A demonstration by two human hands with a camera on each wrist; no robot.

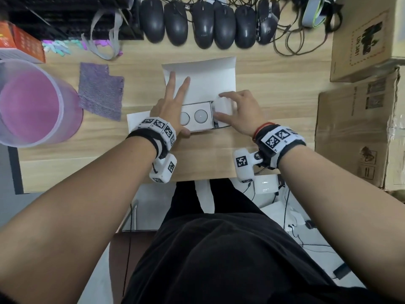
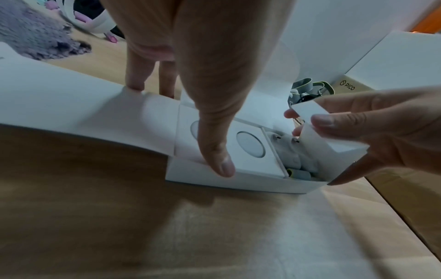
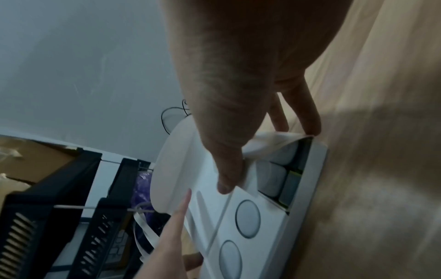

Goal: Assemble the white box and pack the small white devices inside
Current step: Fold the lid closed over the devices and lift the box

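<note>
The white box [image 1: 201, 128] lies open mid-table, its lid flap [image 1: 203, 80] folded back. A white insert holds two round white devices [image 1: 200, 116] [image 2: 250, 144] [image 3: 248, 219]. The right compartment [image 2: 296, 162] holds small white parts and a grey roll. My left hand [image 1: 175, 104] [image 2: 203, 75] has straight fingers on the lid flap and its thumb on the box's front wall. My right hand [image 1: 228, 106] [image 2: 310, 120] [image 3: 267, 156] pinches the white end flap [image 1: 223, 106] [image 2: 317, 132] over the right compartment, between thumb and fingers.
A pink translucent bucket [image 1: 32, 106] and a purple cloth [image 1: 100, 91] lie to the left. A row of black mice [image 1: 208, 23] with cables lines the back. Cardboard boxes [image 1: 361, 132] crowd the right side. A white sheet [image 1: 135, 121] lies under my left wrist.
</note>
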